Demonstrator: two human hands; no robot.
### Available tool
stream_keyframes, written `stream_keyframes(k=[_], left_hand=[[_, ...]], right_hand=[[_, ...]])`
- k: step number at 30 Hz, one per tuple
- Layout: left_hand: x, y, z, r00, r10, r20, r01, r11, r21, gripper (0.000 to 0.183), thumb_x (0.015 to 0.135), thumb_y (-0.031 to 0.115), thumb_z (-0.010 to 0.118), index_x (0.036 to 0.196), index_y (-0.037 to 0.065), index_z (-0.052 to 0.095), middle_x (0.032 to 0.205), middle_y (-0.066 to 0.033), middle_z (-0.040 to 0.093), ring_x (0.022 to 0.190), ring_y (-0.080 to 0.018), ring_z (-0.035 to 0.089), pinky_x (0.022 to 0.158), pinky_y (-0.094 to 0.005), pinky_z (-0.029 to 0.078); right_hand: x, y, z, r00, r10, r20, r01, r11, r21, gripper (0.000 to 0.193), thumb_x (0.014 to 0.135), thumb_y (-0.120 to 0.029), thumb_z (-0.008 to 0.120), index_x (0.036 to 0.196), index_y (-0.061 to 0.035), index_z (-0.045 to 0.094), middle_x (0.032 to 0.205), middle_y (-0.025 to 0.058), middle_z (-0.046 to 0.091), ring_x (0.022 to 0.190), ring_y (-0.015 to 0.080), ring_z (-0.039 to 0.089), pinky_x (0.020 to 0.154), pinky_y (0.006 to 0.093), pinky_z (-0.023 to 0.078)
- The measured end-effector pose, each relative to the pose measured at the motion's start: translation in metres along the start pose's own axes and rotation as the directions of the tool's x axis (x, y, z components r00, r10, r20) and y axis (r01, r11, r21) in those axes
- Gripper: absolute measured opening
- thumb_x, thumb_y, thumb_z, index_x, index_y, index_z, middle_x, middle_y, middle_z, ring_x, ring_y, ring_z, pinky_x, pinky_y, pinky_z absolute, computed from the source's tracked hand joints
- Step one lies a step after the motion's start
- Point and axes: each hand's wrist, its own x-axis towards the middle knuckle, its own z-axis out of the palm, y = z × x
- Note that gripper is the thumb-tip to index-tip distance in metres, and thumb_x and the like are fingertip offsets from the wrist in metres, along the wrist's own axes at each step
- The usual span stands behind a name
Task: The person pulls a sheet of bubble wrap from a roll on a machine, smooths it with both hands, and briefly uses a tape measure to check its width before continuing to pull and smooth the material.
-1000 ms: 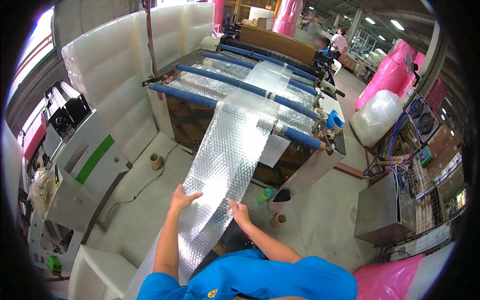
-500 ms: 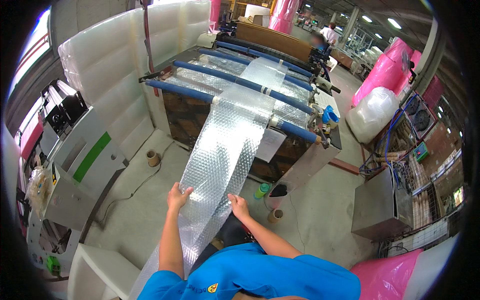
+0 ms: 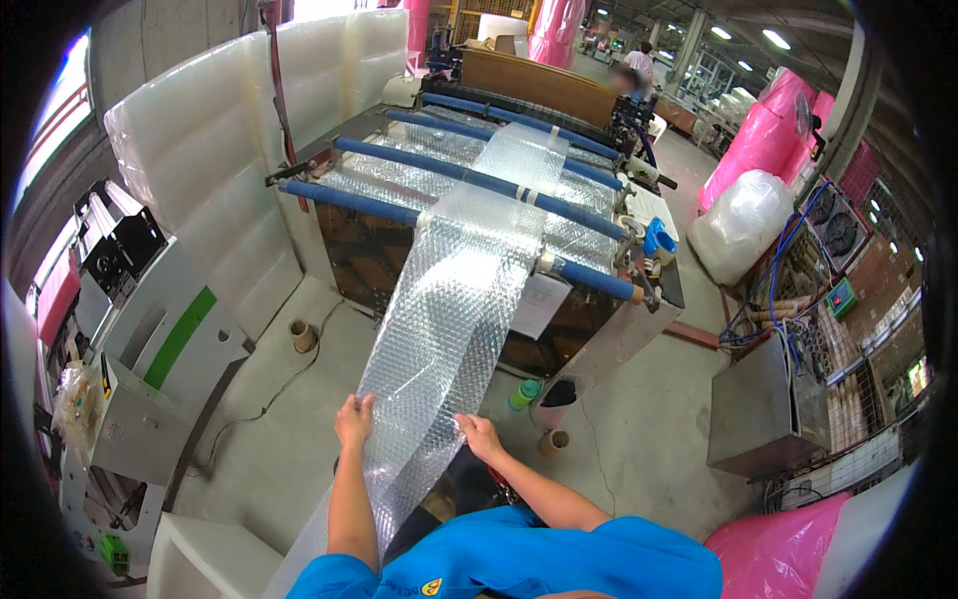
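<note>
A long sheet of clear bubble wrap (image 3: 454,299) runs down from the blue rollers (image 3: 574,208) of a machine toward my body. Its left edge is pinched in my left hand (image 3: 353,421). Opposite, my right hand (image 3: 481,437) grips the right edge, thumb on top. Between my hands the sheet shows a lengthwise fold. Past them it slopes down to the lower left, beside my blue shirt. The fingers beneath the sheet are partly hidden.
White foam blocks (image 3: 230,130) in film stand behind at the left. A grey machine with a green stripe (image 3: 180,339) is at far left. Cardboard tubes (image 3: 553,443) and a green bottle (image 3: 523,395) stand on the floor. A metal cabinet (image 3: 763,404) sits at right. People are in the distance.
Both hands have moved slightly lower in the picture, still gripping the bubble wrap edges. The bright reflections on the sheet have shifted, and the view has tilted a little.
</note>
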Motion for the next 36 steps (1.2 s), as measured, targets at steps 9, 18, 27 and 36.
stream_keyframes(k=[9, 18, 27, 36], left_hand=[[0.010, -0.011, 0.026, 0.993, 0.119, -0.011, -0.119, 0.992, 0.054, 0.038, 0.077, 0.040, 0.050, 0.075, 0.003, 0.045, 0.068, -0.0169, 0.056, 0.067, -0.0376, 0.052, 0.057, -0.0442, 0.039], [0.003, -0.014, 0.041, 0.975, 0.210, -0.079, -0.192, 0.963, 0.187, 0.031, 0.080, 0.034, 0.049, 0.077, 0.005, 0.040, 0.064, -0.0158, 0.053, 0.059, -0.0371, 0.051, 0.051, -0.0436, 0.038], [0.026, 0.007, 0.048, 0.973, 0.229, -0.033, -0.223, 0.967, 0.125, 0.034, 0.080, 0.038, 0.045, 0.081, 0.004, 0.041, 0.068, -0.0177, 0.055, 0.064, -0.0380, 0.052, 0.055, -0.0447, 0.039], [0.101, 0.090, 0.071, 0.968, 0.183, 0.174, -0.201, 0.975, 0.095, 0.044, 0.082, 0.046, 0.034, 0.097, 0.005, 0.041, 0.081, -0.0230, 0.056, 0.079, -0.0405, 0.052, 0.067, -0.0468, 0.040]], right_hand=[[0.012, 0.011, 0.013, 0.973, -0.039, -0.229, 0.029, 0.999, -0.045, 0.040, 0.081, -0.037, 0.046, 0.067, -0.0005, 0.053, 0.054, 0.0113, 0.050, 0.050, 0.0214, 0.050, 0.052, 0.0338, 0.038], [0.019, 0.027, 0.018, 0.970, 0.019, -0.241, -0.020, 1.000, -0.002, 0.036, 0.083, -0.034, 0.047, 0.068, -0.0015, 0.052, 0.053, 0.0042, 0.050, 0.048, 0.0125, 0.048, 0.048, 0.0271, 0.039], [0.050, 0.021, 0.006, 0.955, 0.078, -0.285, -0.070, 0.997, 0.038, 0.037, 0.081, -0.035, 0.049, 0.071, 0.0005, 0.055, 0.057, 0.0069, 0.053, 0.051, 0.0140, 0.050, 0.050, 0.0283, 0.040], [0.139, -0.007, -0.069, 0.940, -0.132, -0.313, 0.131, 0.991, -0.023, 0.039, 0.080, -0.036, 0.049, 0.070, 0.0008, 0.055, 0.057, 0.0055, 0.052, 0.055, 0.0126, 0.050, 0.052, 0.0282, 0.040]])
